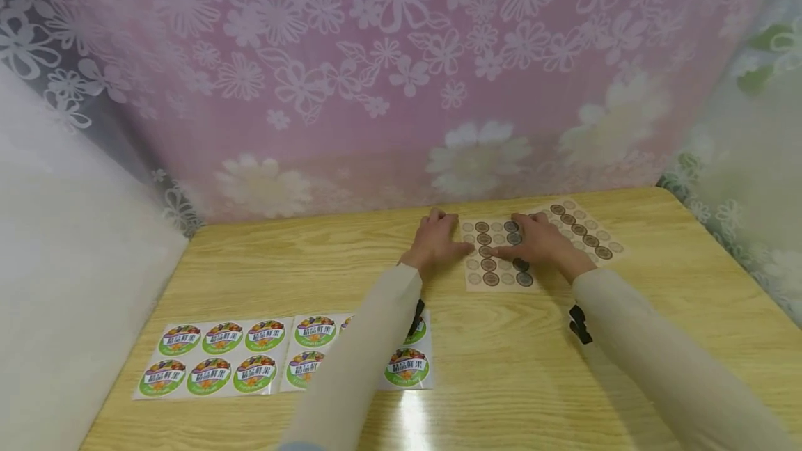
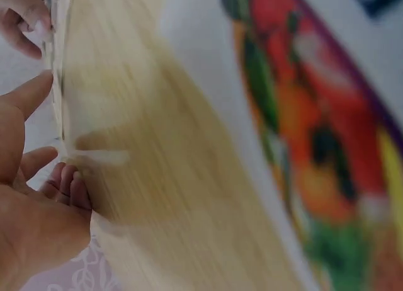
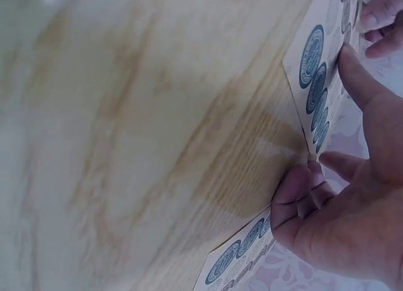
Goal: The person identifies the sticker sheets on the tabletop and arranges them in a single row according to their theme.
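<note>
A beige sheet of round stickers (image 1: 499, 282), in dark and pale columns, lies flat on the table between the hands. Beside its left edge is my left hand (image 1: 434, 242), thumb stretched toward the sheet and fingertips near its upper left corner. My right hand (image 1: 540, 241) reaches over the right part, its straight thumb touching the stickers and its forefinger at the upper right corner. In the right wrist view, the right hand's (image 3: 371, 190) other fingers are bent against the table beside the sheet's edge. A second beige sticker sheet (image 1: 592, 230) lies tilted to the right, partly behind the right hand.
Two white sheets of round fruit labels, a left label sheet (image 1: 209, 355) and a right label sheet (image 1: 423, 372), lie side by side at the front left; the left sleeve (image 1: 357, 346) covers part of the latter. A pink flowered curtain (image 1: 376, 89) hangs behind the wooden table (image 1: 501, 367).
</note>
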The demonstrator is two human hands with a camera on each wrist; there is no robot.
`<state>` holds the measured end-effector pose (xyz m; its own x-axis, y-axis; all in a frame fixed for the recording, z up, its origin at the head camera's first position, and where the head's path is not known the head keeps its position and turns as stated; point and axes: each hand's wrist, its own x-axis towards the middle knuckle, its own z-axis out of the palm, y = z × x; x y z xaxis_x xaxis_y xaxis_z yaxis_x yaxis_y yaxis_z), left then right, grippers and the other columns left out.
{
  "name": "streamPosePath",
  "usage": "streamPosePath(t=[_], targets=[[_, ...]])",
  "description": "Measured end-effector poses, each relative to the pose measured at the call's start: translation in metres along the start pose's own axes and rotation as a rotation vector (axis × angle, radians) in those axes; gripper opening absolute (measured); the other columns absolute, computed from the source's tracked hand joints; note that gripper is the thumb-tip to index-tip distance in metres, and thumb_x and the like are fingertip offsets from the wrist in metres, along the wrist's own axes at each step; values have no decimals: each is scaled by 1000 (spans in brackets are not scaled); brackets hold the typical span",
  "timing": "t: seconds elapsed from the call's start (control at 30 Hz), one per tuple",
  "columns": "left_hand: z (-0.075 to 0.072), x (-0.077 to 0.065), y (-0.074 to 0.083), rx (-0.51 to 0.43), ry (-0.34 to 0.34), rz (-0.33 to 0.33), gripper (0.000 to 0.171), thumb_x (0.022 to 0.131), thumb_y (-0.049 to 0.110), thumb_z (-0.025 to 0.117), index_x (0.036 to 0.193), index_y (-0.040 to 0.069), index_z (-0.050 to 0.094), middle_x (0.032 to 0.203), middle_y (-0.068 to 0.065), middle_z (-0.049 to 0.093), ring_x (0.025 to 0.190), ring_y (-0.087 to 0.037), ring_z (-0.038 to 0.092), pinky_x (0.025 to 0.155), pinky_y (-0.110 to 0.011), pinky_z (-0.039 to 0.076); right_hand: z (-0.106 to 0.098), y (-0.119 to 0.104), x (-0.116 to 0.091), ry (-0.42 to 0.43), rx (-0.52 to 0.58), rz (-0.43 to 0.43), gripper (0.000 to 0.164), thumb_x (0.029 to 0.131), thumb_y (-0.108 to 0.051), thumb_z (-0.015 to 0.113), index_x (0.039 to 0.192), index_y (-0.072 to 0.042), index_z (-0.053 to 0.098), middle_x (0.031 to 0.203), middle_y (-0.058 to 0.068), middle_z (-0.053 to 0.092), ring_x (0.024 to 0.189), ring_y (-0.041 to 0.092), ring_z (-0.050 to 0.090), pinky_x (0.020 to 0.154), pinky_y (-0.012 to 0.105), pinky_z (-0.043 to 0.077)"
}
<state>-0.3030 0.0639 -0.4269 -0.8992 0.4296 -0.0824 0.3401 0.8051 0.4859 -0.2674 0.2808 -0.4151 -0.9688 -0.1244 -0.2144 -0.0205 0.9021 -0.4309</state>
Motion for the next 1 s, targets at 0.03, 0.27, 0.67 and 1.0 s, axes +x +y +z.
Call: streamPosePath(t=[0.03, 0.27, 0.67, 1.0], targets=[[1, 1, 0, -1, -2, -8, 71, 88, 48, 65, 146, 15, 40, 140, -6, 36, 125, -25, 36, 102, -37, 34, 0, 0, 1, -7, 6, 4, 98, 84, -55, 66, 149, 4, 23, 142, 38, 18, 123, 56, 31, 95, 65, 32], [4, 7, 1, -42, -12, -76, 75, 83, 50, 70, 146, 20, 41, 139, -6, 34, 122, -23, 34, 100, -41, 30, 1, -2, 7, -22, 28, 5, 95, 84, -53, 67, 147, 3, 24, 141, 39, 19, 124, 56, 30, 96, 65, 30], [7, 12, -1, -98, 8, -74, 72, 79, 47, 76, 142, 24, 48, 127, -3, 45, 110, -21, 39, 93, -39, 31, 0, -4, 10, -47, 63, 38, 90, 84, -49, 70, 143, 3, 27, 138, 38, 22, 121, 55, 33, 94, 64, 32], [8, 15, 0, -126, 7, -101, 66, 78, 46, 77, 136, 26, 52, 121, 0, 46, 110, -21, 39, 93, -39, 30, -4, -6, 10, -62, 80, 63, 88, 83, -48, 70, 141, 3, 27, 137, 39, 21, 120, 57, 30, 94, 65, 32]])
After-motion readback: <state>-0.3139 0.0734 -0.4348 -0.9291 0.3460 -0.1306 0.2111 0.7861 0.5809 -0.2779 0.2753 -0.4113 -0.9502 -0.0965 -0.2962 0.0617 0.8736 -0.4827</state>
